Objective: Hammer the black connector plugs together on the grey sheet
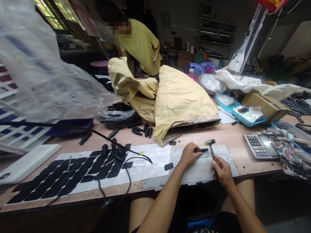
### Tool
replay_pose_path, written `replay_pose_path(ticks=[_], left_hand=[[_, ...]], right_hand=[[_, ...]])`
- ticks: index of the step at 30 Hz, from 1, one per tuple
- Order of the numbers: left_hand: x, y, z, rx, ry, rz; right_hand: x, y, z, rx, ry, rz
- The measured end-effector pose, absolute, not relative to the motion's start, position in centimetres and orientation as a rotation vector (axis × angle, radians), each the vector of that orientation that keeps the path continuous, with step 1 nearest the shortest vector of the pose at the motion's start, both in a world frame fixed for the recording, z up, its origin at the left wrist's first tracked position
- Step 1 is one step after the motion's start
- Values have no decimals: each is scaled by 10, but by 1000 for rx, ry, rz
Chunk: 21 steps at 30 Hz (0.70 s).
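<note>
My left hand (190, 154) pinches a slim black part (202, 150) whose kind I cannot make out, low over a translucent plastic sheet (191, 173). My right hand (222, 170) is wrapped round the handle of a small hammer (212, 149). The hammer's head, with a yellowish face on one side, points up just right of the black part. A dark rounded-rectangle sticker (168, 166) lies left of my left forearm. Further left, a white sheet (155, 157) carries rows of black stickers (81, 171), with several black pieces (116, 150) on top.
A large cream sack (182, 97) stands behind the work area. To the right are a calculator (261, 146), blue trays (249, 117) and a cardboard box (264, 105). A black cable (104, 136) crosses the left side. Beyond the table bends a person in a yellow shirt (141, 42).
</note>
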State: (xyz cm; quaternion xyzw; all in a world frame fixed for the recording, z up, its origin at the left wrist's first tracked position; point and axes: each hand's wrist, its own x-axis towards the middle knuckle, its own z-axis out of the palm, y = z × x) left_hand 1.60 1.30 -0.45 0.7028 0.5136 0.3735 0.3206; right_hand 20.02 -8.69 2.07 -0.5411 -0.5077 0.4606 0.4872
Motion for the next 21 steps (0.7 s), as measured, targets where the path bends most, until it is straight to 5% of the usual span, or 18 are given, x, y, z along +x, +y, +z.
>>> replay_pose_path(ticks=[8,12,15,21], left_hand=[[13,-41,33,1562,1032,1032],[11,-106,37,1556,763,674],[13,-141,2,1517,710,321],[13,-160,-91,1601,1375,-21]], right_hand=[[206,-82,22,-1228,-951,1193],[207,-82,20,-1223,-1007,1200],[207,-82,18,-1222,-1036,1193],[206,-83,18,-1231,-1053,1187]])
